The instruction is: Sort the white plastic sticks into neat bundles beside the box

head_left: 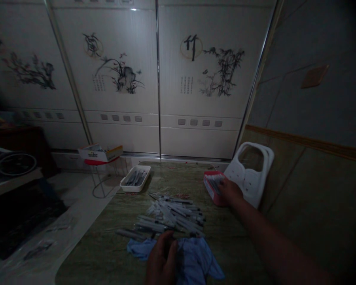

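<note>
My right hand (231, 192) reaches to the red box (214, 195) on the right of the table. Its fingers bend down at the white, pen-like sticks (214, 180) packed in the box, and the fingertips are hidden. Low in the middle, my left hand (162, 259) hovers over or rests on a crumpled blue cloth (192, 257). The left fingers are loosely curled, with a gap to the thumb and nothing visible between them. Just beyond that hand lies a loose pile of pens (173, 213) with clear barrels and dark tips.
A white tray (122, 188) holding pens stands at the table's (91, 253) back left. Behind the red box, a white folding stool (259, 182) leans by the wall. An open carton (105, 155) rests on a red stool (91, 162). Sliding doors (130, 136) close off the back.
</note>
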`<state>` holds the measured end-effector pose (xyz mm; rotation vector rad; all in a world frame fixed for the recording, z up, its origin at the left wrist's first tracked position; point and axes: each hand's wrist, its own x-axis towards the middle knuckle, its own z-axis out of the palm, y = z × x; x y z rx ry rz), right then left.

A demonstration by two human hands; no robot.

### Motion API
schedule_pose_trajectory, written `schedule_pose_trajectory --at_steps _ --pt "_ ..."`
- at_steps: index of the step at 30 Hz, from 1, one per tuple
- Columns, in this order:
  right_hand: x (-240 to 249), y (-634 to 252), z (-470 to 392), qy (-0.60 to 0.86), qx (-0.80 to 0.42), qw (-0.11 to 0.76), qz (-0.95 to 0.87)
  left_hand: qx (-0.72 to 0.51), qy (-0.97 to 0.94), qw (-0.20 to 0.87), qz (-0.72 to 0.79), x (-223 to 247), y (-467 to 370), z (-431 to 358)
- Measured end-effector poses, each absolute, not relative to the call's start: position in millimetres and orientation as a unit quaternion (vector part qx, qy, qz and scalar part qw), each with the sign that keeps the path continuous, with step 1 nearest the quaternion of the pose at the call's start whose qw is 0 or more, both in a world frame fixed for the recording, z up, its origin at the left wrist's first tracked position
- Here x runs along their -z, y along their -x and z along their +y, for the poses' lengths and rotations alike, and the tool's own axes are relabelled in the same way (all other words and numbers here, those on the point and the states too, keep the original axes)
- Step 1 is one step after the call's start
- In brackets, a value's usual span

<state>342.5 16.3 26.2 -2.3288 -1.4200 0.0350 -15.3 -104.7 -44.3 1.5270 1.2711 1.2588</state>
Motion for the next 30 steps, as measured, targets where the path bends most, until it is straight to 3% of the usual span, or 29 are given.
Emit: schedule_pose_trajectory --at_steps 30 --pt "-25.6 -350.8 8.0 0.813 0.029 0.253 -0.524 -0.471 -0.626 0.39 0.484 42.0 18.6 -103.5"
